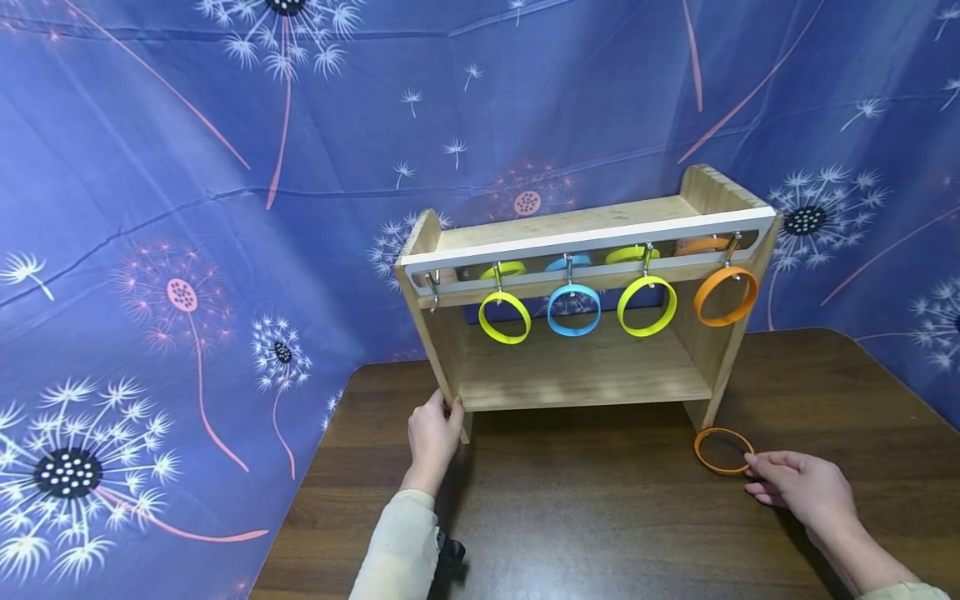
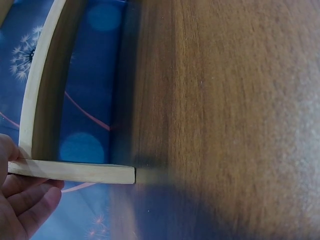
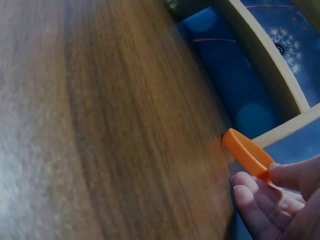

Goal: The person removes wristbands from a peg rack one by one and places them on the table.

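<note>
My right hand (image 1: 806, 490) pinches an orange silicone wristband (image 1: 722, 472) between thumb and fingers, near the right foot of a wooden rack (image 1: 585, 367). In the right wrist view the wristband (image 3: 244, 152) is seen from its edge, in front of the rack's side. Low on the rack's left side panel (image 2: 75, 171), my left hand (image 1: 433, 437) grips the wood, thumb in front and fingers behind. From hooks on the rack's white-edged rail hang a yellow wristband (image 1: 504, 340), a blue one (image 1: 574, 332), a yellow-green one (image 1: 647, 332) and an orange one (image 1: 723, 321).
At the rail's left end is a metal hook (image 1: 432, 292). The rack stands on a dark brown wooden table (image 1: 570, 500). Behind it hangs a blue cloth (image 1: 337, 250) with a dandelion pattern. A small black object (image 1: 450, 552) shows beside the left sleeve (image 1: 401, 542).
</note>
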{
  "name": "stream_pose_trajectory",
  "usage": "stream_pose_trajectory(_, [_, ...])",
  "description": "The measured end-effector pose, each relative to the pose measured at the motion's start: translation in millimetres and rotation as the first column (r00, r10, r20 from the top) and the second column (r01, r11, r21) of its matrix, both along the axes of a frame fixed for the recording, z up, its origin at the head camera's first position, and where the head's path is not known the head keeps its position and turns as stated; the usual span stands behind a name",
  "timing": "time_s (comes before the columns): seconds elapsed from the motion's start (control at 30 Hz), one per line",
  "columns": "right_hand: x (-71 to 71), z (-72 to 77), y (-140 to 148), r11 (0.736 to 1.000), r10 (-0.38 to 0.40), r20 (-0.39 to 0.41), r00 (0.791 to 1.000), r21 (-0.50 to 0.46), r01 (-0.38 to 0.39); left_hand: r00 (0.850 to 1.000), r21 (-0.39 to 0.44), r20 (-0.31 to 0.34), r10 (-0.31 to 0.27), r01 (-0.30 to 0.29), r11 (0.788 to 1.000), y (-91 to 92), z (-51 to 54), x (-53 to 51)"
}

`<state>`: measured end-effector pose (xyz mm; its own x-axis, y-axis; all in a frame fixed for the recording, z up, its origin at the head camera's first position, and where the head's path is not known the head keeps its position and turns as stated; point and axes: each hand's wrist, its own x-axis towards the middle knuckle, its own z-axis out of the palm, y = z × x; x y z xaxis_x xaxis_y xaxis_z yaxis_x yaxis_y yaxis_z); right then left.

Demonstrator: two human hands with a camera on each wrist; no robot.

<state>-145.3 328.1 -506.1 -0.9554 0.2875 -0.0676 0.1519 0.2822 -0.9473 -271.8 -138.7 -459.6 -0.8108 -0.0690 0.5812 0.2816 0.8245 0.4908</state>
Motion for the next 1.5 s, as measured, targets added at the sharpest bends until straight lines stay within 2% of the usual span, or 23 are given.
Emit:
stream_pose_trajectory(0.53, [3.2, 4.4, 4, 0.999, 0.001, 0.068, 0.998, 0.04, -0.004, 1.0, 0.008, 0.01, -0.004, 0.004, 1.0, 0.3, -0.7, -2.6])
stream_pose_trajectory(0.73, [4.0, 3.9, 6, 1.0, 0.004, 0.06, 0.998, 0.003, -0.005, 1.0, 0.005, 0.008, -0.008, 0.008, 1.0, 0.5, -1.1, -3.1])
stream_pose_trajectory(0.87, [5.0, 4.8, 5, 1.0, -0.007, 0.05, 0.999, 0.018, 0.006, 1.0, 0.001, 0.001, -0.005, 0.005, 1.0, 1.1, -0.5, -2.9])
stream_pose_trajectory(1.13, [6.7, 16.1, -9, 0.992, -0.03, -0.026, 0.999, 0.122, 0.033, 1.0, 0.003, -0.007, -0.004, 0.004, 1.0, 1.8, 0.2, -2.6])
stream_pose_trajectory(1.33, [6.9, 24.0, -20, 0.991, -0.007, -0.109, 0.994, 0.132, 0.021, 1.0, 0.007, 0.008, 0.003, -0.003, 1.0, 1.3, -2.1, -2.0])
stream_pose_trajectory(1.5, [4.9, 30.3, -31, 0.992, 0.02, -0.184, 0.983, 0.129, 0.004, 1.0, 0.006, -0.003, 0.007, -0.007, 1.0, 0.3, -2.9, -1.2])
